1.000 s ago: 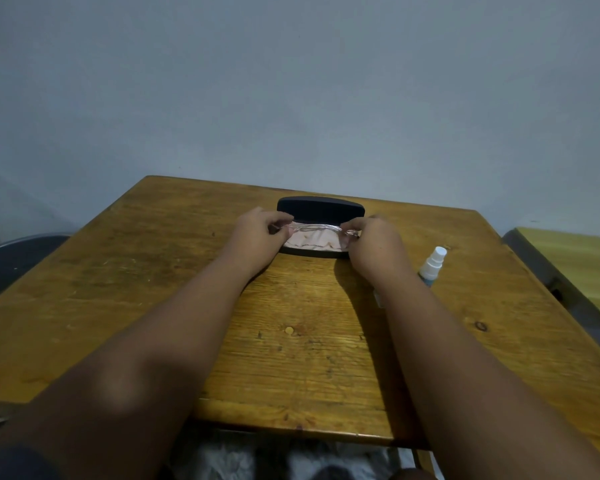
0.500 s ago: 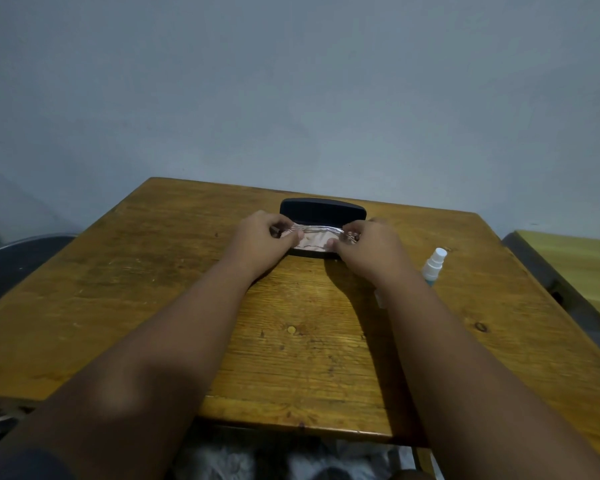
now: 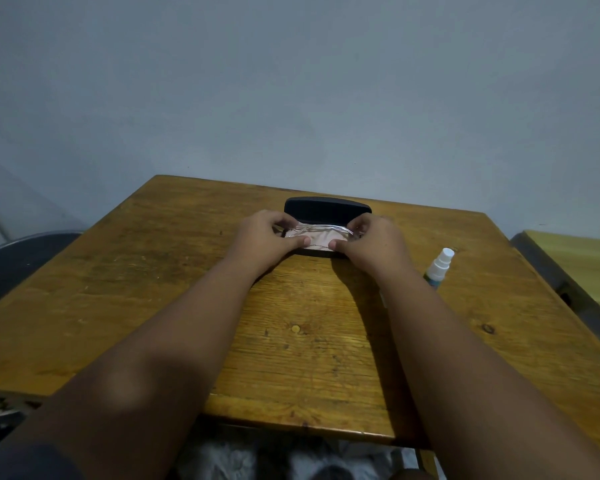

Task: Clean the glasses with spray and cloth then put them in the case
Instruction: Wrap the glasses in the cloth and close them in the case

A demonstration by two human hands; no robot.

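Note:
A black glasses case (image 3: 326, 208) lies open at the far middle of the wooden table (image 3: 118, 289), its lid standing up at the back. A pinkish cloth (image 3: 317, 241) fills its lower half. The thin clear-framed glasses (image 3: 321, 230) rest over the cloth inside the case. My left hand (image 3: 265, 239) pinches the left end of the glasses and my right hand (image 3: 371, 242) pinches the right end, thumbs pressing down on the cloth near the case's front edge. The spray bottle (image 3: 439, 266), with a white nozzle, stands to the right of my right wrist.
A dark round chair seat (image 3: 11, 261) sits off the table's left edge. A second yellowish table (image 3: 582, 268) stands to the right across a narrow gap. A plain grey wall rises behind the table.
Both hands have stayed at the case; the thumbs have closed inward over the cloth's front edge, and the glasses sit lower in the case.

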